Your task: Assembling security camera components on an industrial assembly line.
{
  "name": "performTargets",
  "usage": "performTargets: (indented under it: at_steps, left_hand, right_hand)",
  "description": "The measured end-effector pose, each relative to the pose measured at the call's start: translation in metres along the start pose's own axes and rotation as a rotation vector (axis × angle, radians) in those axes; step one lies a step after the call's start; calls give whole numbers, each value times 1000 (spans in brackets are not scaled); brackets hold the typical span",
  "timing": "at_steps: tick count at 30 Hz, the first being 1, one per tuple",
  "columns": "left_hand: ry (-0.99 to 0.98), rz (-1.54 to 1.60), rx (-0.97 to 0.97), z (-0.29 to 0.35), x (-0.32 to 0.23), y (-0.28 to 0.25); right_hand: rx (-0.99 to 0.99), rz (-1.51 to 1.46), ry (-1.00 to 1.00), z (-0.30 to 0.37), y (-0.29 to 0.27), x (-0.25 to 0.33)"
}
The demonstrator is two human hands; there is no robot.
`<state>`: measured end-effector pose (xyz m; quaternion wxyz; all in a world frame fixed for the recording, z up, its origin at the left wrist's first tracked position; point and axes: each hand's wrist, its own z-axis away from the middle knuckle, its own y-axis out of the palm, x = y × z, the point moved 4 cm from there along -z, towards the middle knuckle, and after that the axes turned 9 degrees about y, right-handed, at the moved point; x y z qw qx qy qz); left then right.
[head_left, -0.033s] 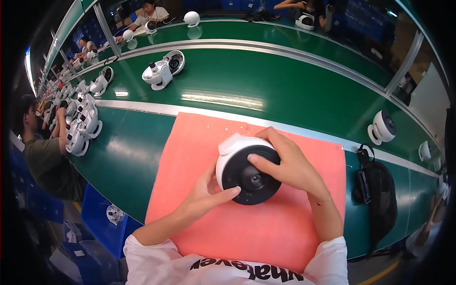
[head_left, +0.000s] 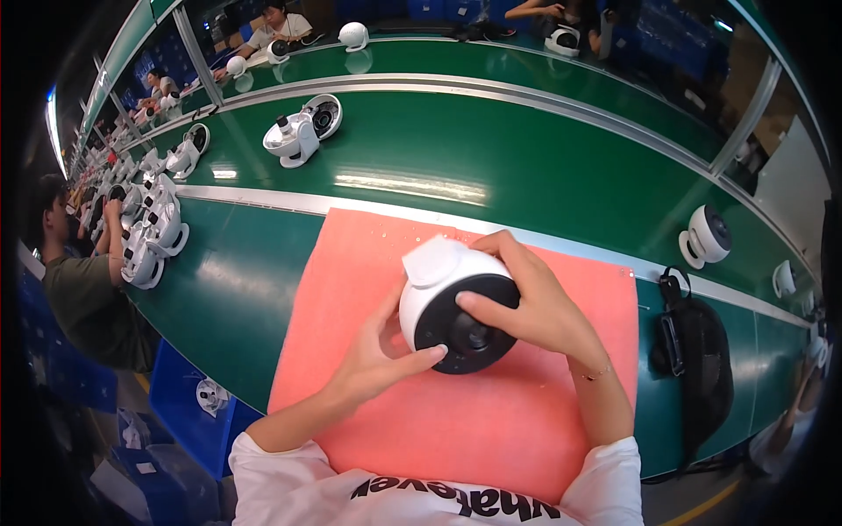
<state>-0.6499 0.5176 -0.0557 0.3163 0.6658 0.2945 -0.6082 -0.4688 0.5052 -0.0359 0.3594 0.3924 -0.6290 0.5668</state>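
Observation:
A round white security camera [head_left: 467, 320] with a black front disc and a dark lens is held over the salmon-pink cloth [head_left: 351, 298]. Its white foot [head_left: 434, 261] sticks out at the upper left. My left hand [head_left: 379, 346] cups the lower left side, thumb tip on the black disc's edge. From the upper right, my right hand [head_left: 531, 302] wraps round the shell, its thumb lying flat on the disc above the lens. The left hand's other fingers are partly hidden behind the shell. Small shiny bits lie along the cloth's far edge.
A black bag [head_left: 702, 359] lies right of the cloth. Across the metal rail, an opened white camera [head_left: 294, 138] and another camera [head_left: 704, 235] stand on the green belt. A co-worker [head_left: 88, 272] sits left beside clustered cameras [head_left: 153, 228]. A blue bin [head_left: 189, 403] stands below the table's left edge.
The camera has tilted in my hands: its black front faces a little lower and rightward, and more of the white shell and foot shows at the top. Both hands keep their hold.

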Motion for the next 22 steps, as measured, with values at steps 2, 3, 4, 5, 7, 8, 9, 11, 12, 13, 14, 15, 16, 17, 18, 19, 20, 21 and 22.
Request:
performTargets:
  at_steps: [2, 3, 4, 5, 7, 8, 9, 11, 12, 13, 14, 15, 16, 17, 18, 19, 20, 21, 22]
  left_hand:
    - [88, -100, -30, -3, -2, -4]
    - [213, -231, -5, -3, -12, -3]
    - [337, -361, 19, -4, -19, 0]
    - [454, -465, -4, -4, -21, 2]
    - [511, -524, 5, -4, -27, 5]
    - [563, -581, 14, -3, -31, 7]
    - [566, -579, 22, -4, -31, 8]
    - [612, -635, 15, -5, -35, 7]
    - [615, -637, 17, -6, -38, 7]
    - [598, -621, 44, -6, -40, 8]
    - [582, -605, 70, -7, -42, 8]
    - [587, -607, 74, -9, -43, 6]
    - [601, -585, 98, -13, -42, 4]
    - [616, -563, 123, -16, -42, 1]
    - [621, -565, 131, -21, -43, -2]
    - [592, -468, 151, -28, -44, -5]
    - [560, -380, 161, -32, -43, -11]
    - [518, -261, 156, -38, -35, -22]
    - [516, -119, 177, -42, -33, -31]
  right_hand:
    - [-2, -57, -62, 4, -3, 8]
    - [-4, -61, -63, 5, -4, 6]
    - [7, -55, -106, 7, -6, 10]
    - [19, -49, -149, 9, -7, 15]
    - [22, -83, -158, 11, -5, 12]
    - [-43, -155, -201, 13, -7, 15]
    - [-109, -227, -245, 14, -10, 18]
    - [-124, -186, -294, 13, -12, 20]
    - [-135, -143, -340, 13, -12, 22]
    - [-140, -142, -343, 14, -12, 21]
    - [-163, -136, -334, 14, -12, 19]
    - [-186, -131, -326, 14, -12, 19]
    - [-194, -130, -328, 13, -13, 20]
    - [-205, -102, -315, 12, -14, 21]
    - [-217, -74, -302, 11, -15, 22]
    - [-163, -216, -262, 10, -16, 15]
    - [-101, -286, -243, 10, -14, 15]
    - [-39, -355, -223, 10, -14, 16]
    - [-9, -242, -291, 11, -14, 21]
